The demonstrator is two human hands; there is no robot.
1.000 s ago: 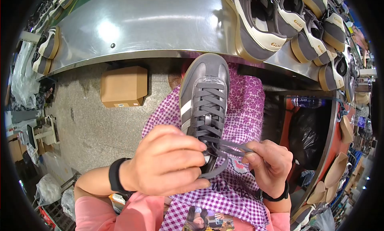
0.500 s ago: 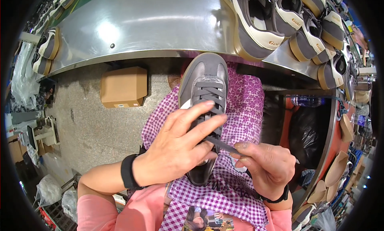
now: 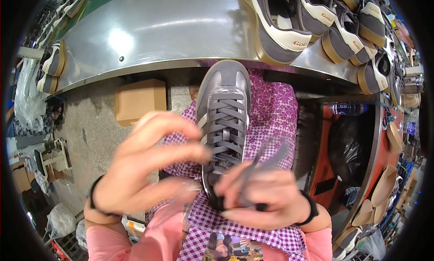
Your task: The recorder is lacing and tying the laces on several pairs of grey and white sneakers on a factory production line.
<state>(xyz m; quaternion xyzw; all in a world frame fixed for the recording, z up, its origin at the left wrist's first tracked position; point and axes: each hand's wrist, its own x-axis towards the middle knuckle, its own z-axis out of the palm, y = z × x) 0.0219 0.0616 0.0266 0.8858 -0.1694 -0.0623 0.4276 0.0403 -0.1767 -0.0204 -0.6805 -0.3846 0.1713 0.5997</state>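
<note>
A grey sneaker [image 3: 226, 78] with a tan sole lies on my lap, its toe pointing away from me toward the table. Dark grey shoelaces [image 3: 228, 112] criss-cross its tongue. My right hand [image 3: 266, 195] is closed at the collar of the shoe, gripping a loose shoelace [image 3: 272, 156] that loops up over the fingers, smeared by motion. Left of the shoe, my left hand [image 3: 151, 164] is blurred too; its fingers are apart and I see nothing in them. Both hands partly cover the heel end. Beneath the shoe is a purple-and-white checked apron [image 3: 271, 107].
A shiny metal worktable [image 3: 181, 30] curves across the far side. Several matching sneakers [image 3: 282, 39] stand on its right part. On the floor sits a cardboard box [image 3: 140, 98]. To the right, a red-sided compartment holds a black plastic bag [image 3: 348, 148] and a bottle [image 3: 348, 108].
My left hand has come off the laces and moved left. My right hand has moved left and toward the shoe's collar with the shoelace. The lacing is now uncovered.
</note>
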